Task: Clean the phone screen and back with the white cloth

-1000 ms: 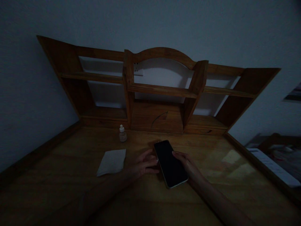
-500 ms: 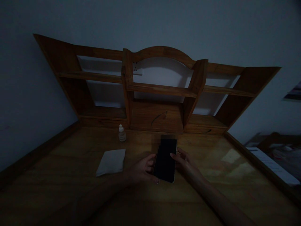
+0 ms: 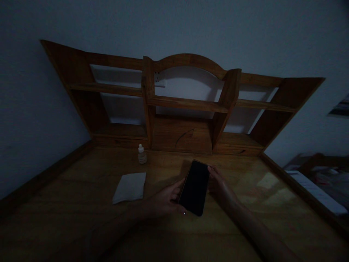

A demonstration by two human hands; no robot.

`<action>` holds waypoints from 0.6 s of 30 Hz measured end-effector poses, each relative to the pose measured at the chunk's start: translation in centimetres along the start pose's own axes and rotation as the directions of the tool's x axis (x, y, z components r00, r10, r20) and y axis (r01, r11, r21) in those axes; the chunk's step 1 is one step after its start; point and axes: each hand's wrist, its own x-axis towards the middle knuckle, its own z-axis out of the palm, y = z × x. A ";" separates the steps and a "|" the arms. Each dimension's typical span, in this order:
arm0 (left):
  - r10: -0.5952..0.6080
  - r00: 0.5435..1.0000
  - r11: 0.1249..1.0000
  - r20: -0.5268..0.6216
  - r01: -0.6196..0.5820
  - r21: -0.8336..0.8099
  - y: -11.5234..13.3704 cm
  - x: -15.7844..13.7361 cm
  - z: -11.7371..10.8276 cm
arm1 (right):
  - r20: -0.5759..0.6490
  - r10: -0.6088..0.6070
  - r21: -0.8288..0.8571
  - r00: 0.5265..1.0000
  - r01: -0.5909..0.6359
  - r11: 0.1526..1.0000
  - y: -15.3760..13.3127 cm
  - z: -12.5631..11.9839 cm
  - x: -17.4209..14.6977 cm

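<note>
A black smartphone (image 3: 194,189) with a dark screen is held between my two hands over the desk, its top leaning away to the right. My left hand (image 3: 171,198) grips its left edge, with the thumb near the lower left corner and the other fingers partly hidden. At the upper right edge, my right hand (image 3: 217,181) closes on the phone, thumb by the corner. Left of my left hand lies a folded white cloth or tissue (image 3: 129,187). Behind it stands a small clear dropper bottle (image 3: 142,155) with a white cap.
A wooden desk (image 3: 234,225) fills the lower view, with a raised edge on each side. At its back stands a wooden shelf unit (image 3: 188,105) against the wall. A wall socket (image 3: 159,78) shows through it. Papers (image 3: 316,191) lie beyond the right edge. The light is dim.
My right thumb has moved from the screen's right side to the upper right edge. The phone has turned slightly clockwise and its lower end has come a little nearer. The cloth and bottle stay put.
</note>
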 end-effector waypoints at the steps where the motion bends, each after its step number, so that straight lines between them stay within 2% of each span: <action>1: 0.015 1.000 1.000 0.006 -0.015 0.006 0.2 -0.2 0.2 | -0.010 -0.009 0.000 1.000 0.009 1.000 0.1 -0.3 0.2; 5: 0.113 0.994 0.994 -0.003 -0.113 0.012 0.5 -0.4 0.5 | -0.057 -0.053 -0.008 0.997 0.052 0.999 0.5 -1.4 0.8; 8: 0.158 0.985 0.987 -0.066 -0.155 0.048 0.3 -0.2 0.4 | -0.088 -0.082 -0.007 0.993 0.081 0.997 0.8 -1.8 1.1; 12: 0.101 0.985 0.995 -0.143 -0.101 0.009 0.3 0.0 0.4 | -0.117 -0.127 0.024 0.985 0.131 0.991 0.7 -2.0 1.4; 18: 0.086 0.989 0.996 -0.119 -0.090 -0.029 0.5 -0.1 0.7 | -0.100 -0.139 0.046 0.985 0.145 0.988 0.3 -2.1 1.3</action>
